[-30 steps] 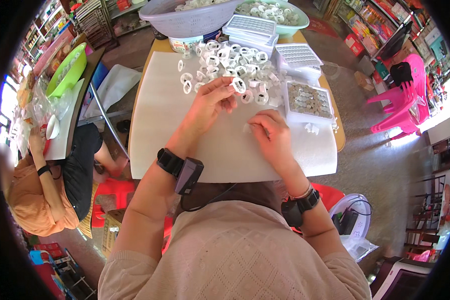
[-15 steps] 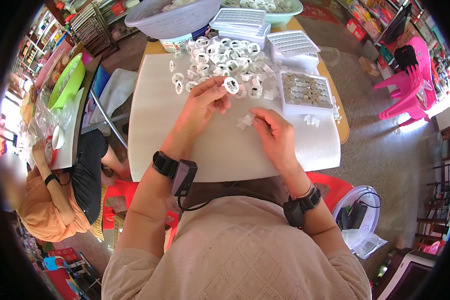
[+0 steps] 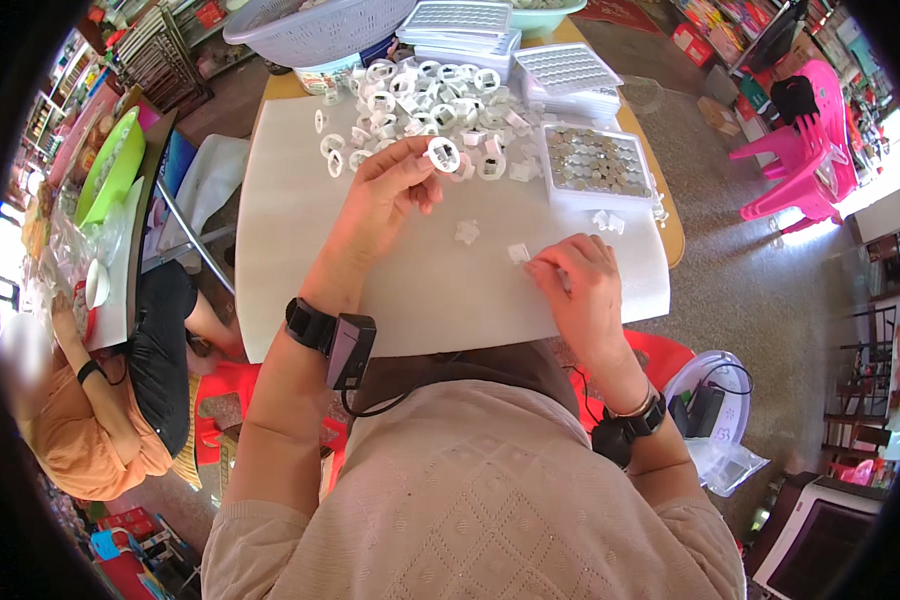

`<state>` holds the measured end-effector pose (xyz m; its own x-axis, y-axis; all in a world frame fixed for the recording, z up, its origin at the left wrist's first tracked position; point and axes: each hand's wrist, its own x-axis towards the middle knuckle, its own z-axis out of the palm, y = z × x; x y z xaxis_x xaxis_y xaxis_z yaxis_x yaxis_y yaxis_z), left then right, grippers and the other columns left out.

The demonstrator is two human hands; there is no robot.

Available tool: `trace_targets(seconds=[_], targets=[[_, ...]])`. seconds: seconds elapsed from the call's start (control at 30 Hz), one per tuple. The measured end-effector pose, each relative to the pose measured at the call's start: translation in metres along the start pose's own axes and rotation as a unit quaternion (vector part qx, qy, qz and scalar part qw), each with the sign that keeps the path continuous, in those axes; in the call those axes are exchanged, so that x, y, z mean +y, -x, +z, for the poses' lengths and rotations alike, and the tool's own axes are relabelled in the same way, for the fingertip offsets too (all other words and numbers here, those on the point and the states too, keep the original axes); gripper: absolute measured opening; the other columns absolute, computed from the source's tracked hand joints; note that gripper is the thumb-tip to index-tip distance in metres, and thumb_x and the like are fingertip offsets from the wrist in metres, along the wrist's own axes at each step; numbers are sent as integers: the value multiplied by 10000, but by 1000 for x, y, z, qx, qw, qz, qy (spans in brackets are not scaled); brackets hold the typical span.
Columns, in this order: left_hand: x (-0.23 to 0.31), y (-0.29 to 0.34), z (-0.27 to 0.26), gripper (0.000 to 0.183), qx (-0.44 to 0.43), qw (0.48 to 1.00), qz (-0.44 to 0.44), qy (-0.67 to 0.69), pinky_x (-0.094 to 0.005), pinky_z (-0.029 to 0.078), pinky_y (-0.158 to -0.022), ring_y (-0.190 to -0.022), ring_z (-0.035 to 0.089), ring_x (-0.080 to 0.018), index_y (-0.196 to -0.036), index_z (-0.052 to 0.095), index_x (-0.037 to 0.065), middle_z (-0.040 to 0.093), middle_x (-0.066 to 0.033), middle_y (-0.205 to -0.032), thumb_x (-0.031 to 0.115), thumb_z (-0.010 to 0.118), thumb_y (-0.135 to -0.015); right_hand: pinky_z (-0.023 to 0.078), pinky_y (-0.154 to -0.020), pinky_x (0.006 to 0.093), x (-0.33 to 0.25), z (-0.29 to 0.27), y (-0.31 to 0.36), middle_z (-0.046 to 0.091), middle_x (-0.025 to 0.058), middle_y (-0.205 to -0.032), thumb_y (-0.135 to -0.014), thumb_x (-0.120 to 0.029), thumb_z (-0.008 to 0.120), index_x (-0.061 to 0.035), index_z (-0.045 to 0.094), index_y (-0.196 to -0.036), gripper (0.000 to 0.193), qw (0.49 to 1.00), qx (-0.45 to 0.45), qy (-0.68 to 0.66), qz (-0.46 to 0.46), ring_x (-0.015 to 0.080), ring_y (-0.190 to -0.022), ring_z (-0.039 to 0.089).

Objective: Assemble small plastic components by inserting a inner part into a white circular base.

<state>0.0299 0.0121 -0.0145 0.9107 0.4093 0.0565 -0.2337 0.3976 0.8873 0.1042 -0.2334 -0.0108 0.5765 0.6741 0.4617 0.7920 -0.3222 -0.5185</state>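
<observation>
My left hand (image 3: 385, 200) pinches a round white plastic ring piece (image 3: 443, 154) with a dark centre, held up near the heap. My right hand (image 3: 582, 290) is lower and to the right, thumb and forefinger closed on a small translucent white plastic piece (image 3: 518, 253). A little cluster of similar clear pieces (image 3: 467, 231) lies on the white table sheet (image 3: 400, 300) between the hands. Beyond them spreads a heap of white ring pieces (image 3: 435, 95). At the right, a white tray (image 3: 602, 203) holds many small silvery discs.
Stacked pale trays (image 3: 568, 70) and more trays (image 3: 457, 25) stand at the back, beside a large grey basket (image 3: 315, 35). Some clear bits (image 3: 608, 222) lie by the disc tray. A seated person (image 3: 110, 420) is at another table on the left; pink chairs (image 3: 810, 150) stand right.
My right hand has drawn back toward me and right from the clear cluster, with a small white piece now at its fingertips. The left hand still holds the ring piece; the view has shifted slightly.
</observation>
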Motion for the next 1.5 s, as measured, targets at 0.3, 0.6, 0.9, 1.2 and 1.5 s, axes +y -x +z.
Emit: trace_targets(seconds=[0.3, 0.6, 0.9, 1.2, 1.5], targets=[[0, 1, -2, 329, -36, 999, -16, -29, -248, 437, -588, -712, 575, -130, -1184, 570, -7, 639, -54, -904, 154, 582, -897, 447, -754, 385, 15, -1, -19, 588, 93, -869, -725, 2, 649, -46, 663, -935, 216, 992, -61, -61, -90, 289, -827, 535], [1, 4, 4, 334, -56, 996, -33, -64, -244, 448, -615, -732, 579, -112, -1193, 576, -7, 640, -42, -914, 173, 571, -913, 451, -737, 383, 6, 3, -13, 581, 88, -848, -722, -20, 673, -43, 650, -914, 195, 994, -51, -56, -82, 291, -812, 546], [2, 5, 7, 331, -127, 987, -67, -76, -244, 465, -659, -762, 583, -104, -1188, 597, 23, 640, -32, -911, 180, 611, -897, 472, -541, 293, -21, -1, -30, 628, 94, -776, -794, 23, 627, -14, 637, -866, 82, 971, 81, -215, 61, 197, -636, 605], [2, 8, 17, 280, -142, 981, -83, -103, -252, 467, -672, -731, 574, -110, -1120, 647, 29, 642, -22, -879, 170, 648, -879, 457, -577, 253, -31, 17, -44, 642, 66, -812, -817, 16, 635, -27, 643, -897, 91, 967, 109, -230, 16, 139, -691, 600], [-1, 5, 16, 263, -141, 975, -69, -155, -242, 475, -658, -721, 572, -99, -1102, 650, 25, 635, -17, -851, 174, 642, -886, 481, -588, 324, -28, 20, -47, 619, 93, -818, -794, 21, 639, -48, 638, -894, 122, 975, 124, -180, -35, 244, -712, 609]])
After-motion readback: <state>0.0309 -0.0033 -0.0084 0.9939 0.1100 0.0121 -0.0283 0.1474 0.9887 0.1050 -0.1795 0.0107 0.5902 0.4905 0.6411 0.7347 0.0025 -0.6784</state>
